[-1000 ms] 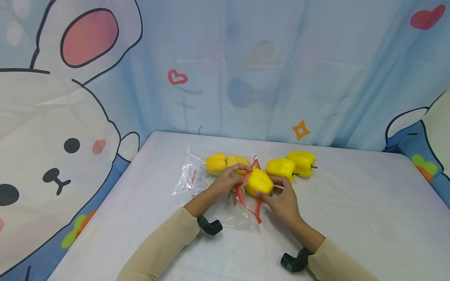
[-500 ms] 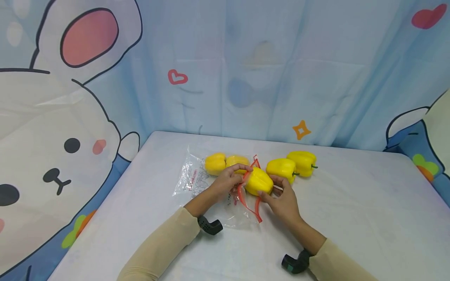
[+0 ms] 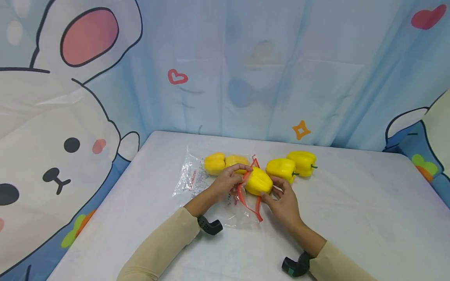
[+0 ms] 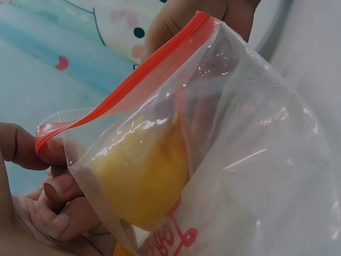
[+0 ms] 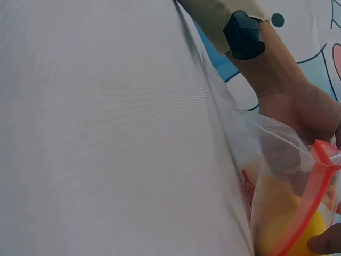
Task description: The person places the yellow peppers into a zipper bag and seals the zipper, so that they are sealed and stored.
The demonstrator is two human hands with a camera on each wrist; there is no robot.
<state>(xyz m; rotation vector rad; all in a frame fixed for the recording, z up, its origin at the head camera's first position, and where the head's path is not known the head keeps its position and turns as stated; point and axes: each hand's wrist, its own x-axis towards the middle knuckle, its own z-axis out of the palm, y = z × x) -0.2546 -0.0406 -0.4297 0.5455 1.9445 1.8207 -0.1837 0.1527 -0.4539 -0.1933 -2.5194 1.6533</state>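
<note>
A yellow bell pepper point(image 3: 259, 182) lies at the mouth of a clear zip bag point(image 3: 183, 179), partly inside it. My right hand point(image 3: 283, 199) grips this pepper from the right, thumb below and fingers on its far side. My left hand point(image 3: 225, 183) holds the bag's red zip edge point(image 3: 254, 212); in the left wrist view its fingers point(image 4: 61, 184) pinch that edge, and the pepper point(image 4: 144, 170) shows through the plastic. Deeper in the bag lie two more yellow peppers, a left one point(image 3: 214, 164) and a right one point(image 3: 237, 160), the latter partly hidden by my left hand.
Behind my right hand, two yellow bell peppers with green stems, a nearer one point(image 3: 280, 168) and a farther one point(image 3: 302, 162), lie on the white tabletop point(image 3: 351, 203). A blue cartoon-printed curtain point(image 3: 246, 78) hangs behind the table.
The two peppers inside the bag have shifted slightly left. The near corner of the red zip edge has moved a little up and right. Both hands stay nearly in place.
</note>
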